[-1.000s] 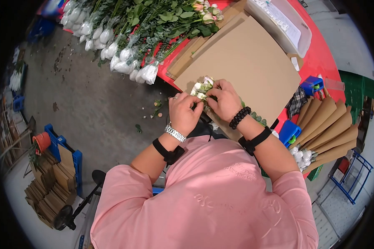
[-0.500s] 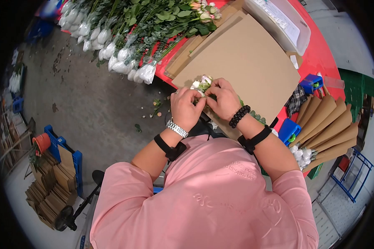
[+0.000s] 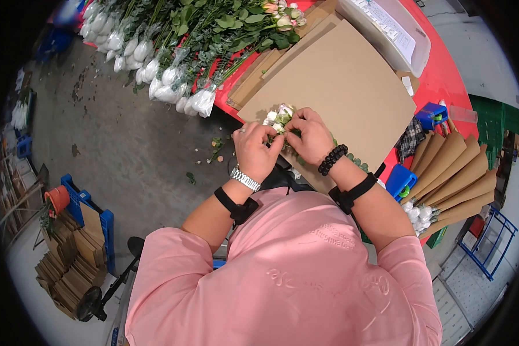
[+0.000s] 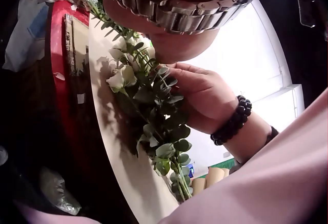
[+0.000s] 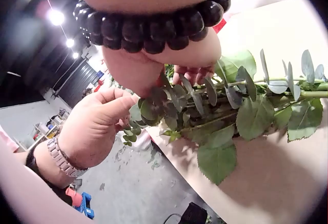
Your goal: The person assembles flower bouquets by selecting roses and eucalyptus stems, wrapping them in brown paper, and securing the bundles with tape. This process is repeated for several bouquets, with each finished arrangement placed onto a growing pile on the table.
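A small bunch of white roses [image 3: 279,118] with eucalyptus leaves [image 4: 171,113] lies over the near edge of a large brown paper sheet [image 3: 334,92]. My left hand [image 3: 255,151], with a metal watch, pinches at a rose head with thumb and forefinger. From the other side my right hand [image 3: 311,138], with a black bead bracelet, holds the bunch just below the blooms. The fingertips of both hands nearly meet there. In the right wrist view the leafy stems [image 5: 246,103] run away from the right hand; its fingertips are partly hidden by leaves.
Stems with white-wrapped ends [image 3: 173,86] pile up at the back left of the red table [image 3: 444,75]. A clear plastic bin [image 3: 386,34] with papers stands at the back. Brown paper-wrapped bouquets [image 3: 455,179] and a blue holder [image 3: 401,183] are at right.
Both hands stay at the rose heads. The left hand's fingers have moved slightly toward the right hand, and the blooms have shifted a little between them.
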A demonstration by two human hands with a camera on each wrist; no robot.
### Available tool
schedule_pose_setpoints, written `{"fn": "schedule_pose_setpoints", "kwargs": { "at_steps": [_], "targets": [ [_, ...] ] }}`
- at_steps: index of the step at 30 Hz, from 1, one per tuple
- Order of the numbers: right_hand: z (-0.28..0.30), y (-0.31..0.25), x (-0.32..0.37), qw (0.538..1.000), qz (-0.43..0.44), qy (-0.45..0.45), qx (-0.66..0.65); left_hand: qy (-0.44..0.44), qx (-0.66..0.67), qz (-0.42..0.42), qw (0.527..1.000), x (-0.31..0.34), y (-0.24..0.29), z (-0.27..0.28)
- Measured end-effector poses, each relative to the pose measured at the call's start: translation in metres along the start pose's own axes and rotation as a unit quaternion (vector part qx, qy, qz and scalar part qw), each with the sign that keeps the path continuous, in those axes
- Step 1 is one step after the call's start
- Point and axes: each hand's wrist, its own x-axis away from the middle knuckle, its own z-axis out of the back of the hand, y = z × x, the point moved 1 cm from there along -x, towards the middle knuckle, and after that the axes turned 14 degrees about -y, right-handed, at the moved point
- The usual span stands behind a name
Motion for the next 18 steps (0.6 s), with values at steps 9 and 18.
{"fn": "schedule_pose_setpoints", "kwargs": {
  "at_steps": [9, 18],
  "targets": [
    [0.0006, 0.0021, -0.0016, 1.000, -0.004, -0.006, 0.001, 0.004, -0.001, 0.034, 0.999, -0.0036, 0.0026, -0.0016],
    [0.0001, 0.0033, -0.0031, 1.000, -0.005, -0.004, 0.002, 0.002, -0.012, -0.023, 1.000, -0.0028, -0.0027, -0.0051]
  ]
}}
